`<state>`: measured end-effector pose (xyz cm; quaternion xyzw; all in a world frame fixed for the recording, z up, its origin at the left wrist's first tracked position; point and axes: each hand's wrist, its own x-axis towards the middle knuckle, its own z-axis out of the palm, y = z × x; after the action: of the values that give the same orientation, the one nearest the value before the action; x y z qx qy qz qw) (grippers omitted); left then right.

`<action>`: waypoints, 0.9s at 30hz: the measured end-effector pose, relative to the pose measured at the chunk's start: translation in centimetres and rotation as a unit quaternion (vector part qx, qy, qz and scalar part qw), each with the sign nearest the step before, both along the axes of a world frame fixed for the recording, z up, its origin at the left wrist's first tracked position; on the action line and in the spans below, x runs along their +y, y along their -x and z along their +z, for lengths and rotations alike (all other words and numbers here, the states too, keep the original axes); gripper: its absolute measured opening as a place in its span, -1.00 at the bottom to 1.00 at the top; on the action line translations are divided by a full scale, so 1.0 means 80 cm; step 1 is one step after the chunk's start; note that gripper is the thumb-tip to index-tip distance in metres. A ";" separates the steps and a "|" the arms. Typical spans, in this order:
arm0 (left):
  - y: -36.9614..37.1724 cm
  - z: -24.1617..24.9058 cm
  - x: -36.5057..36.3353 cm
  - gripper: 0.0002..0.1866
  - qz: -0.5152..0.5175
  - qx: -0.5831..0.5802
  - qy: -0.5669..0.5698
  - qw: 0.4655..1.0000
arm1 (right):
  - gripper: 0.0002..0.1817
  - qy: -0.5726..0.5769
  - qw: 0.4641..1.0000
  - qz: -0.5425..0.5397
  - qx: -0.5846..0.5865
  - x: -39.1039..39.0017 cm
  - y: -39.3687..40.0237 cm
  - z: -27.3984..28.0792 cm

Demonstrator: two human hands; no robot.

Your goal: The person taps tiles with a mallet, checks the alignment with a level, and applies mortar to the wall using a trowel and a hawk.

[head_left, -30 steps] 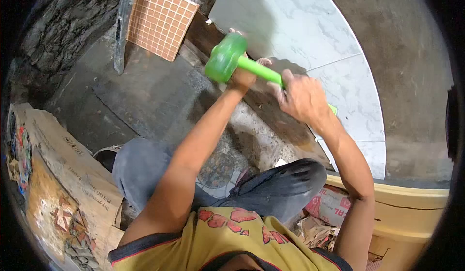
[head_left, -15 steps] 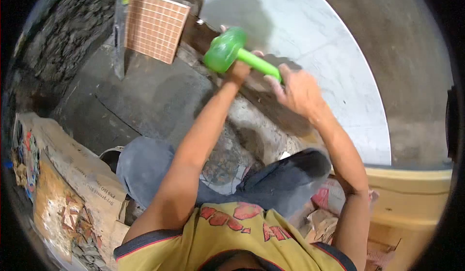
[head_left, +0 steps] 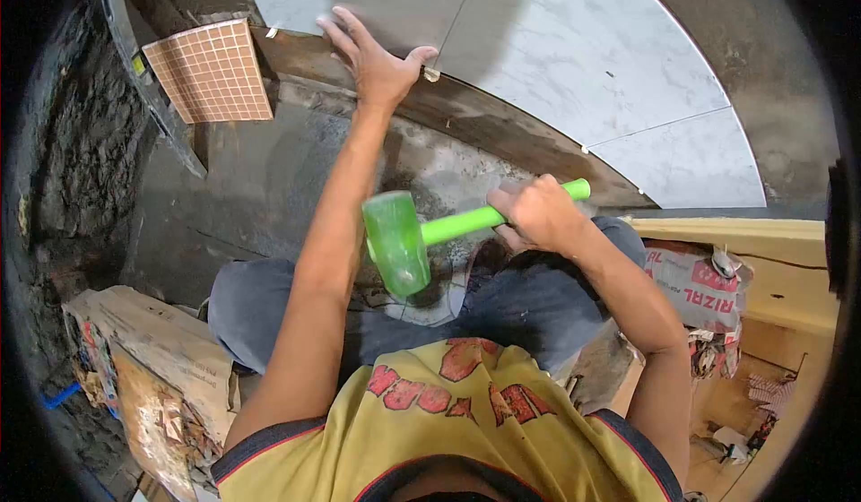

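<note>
A green rubber mallet (head_left: 395, 244) hangs over my lap, its head to the left and its bright handle running up to the right. My right hand (head_left: 543, 215) is wrapped around the handle near its end. Higher up, my left hand (head_left: 372, 58) has its fingers spread at the lower edge of the pale marbled wall tiles (head_left: 574, 45), its thumb close to the joint between two of them. Small white spacers (head_left: 431, 75) sit along that lower edge.
A brown gridded tile (head_left: 215, 72) leans at upper left beside a long metal level (head_left: 152, 81). Rough dark wall (head_left: 76, 143) rises on the left. Torn cardboard (head_left: 152, 332) lies lower left. At right are a printed cement bag (head_left: 695, 287) and a yellowish wooden board (head_left: 762, 233).
The mallet has come down and away from the tiles toward my lap, still in my right hand. My left hand now shows spread at the tile edge. The view has shifted.
</note>
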<state>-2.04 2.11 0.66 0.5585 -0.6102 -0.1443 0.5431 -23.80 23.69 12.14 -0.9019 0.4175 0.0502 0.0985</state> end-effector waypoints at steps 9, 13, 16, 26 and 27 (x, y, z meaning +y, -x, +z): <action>0.015 0.022 0.021 0.64 0.029 -0.032 -0.021 0.999 | -0.66 -0.054 0.979 -0.141 -0.138 -0.024 -0.029 0.005; -0.013 0.013 0.020 0.51 0.012 0.039 -0.013 0.999 | -0.61 -0.069 0.964 -0.162 -0.199 -0.034 -0.068 0.016; -0.051 0.004 0.005 0.44 0.056 0.031 -0.014 0.998 | -0.54 -0.049 0.965 -0.165 -0.199 -0.048 -0.090 0.045; -0.059 -0.020 -0.028 0.49 0.092 0.041 -0.023 0.995 | -0.44 0.080 0.994 -0.075 -0.011 -0.144 -0.159 0.066; -0.057 -0.047 -0.048 0.48 0.103 0.044 0.077 0.991 | -0.43 0.075 0.994 -0.082 0.015 -0.158 -0.157 0.065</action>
<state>2.49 -1.70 -3.14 0.5678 -0.5345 -0.0646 0.6227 -11.27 11.02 17.33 -0.8689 0.4937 0.0239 0.0281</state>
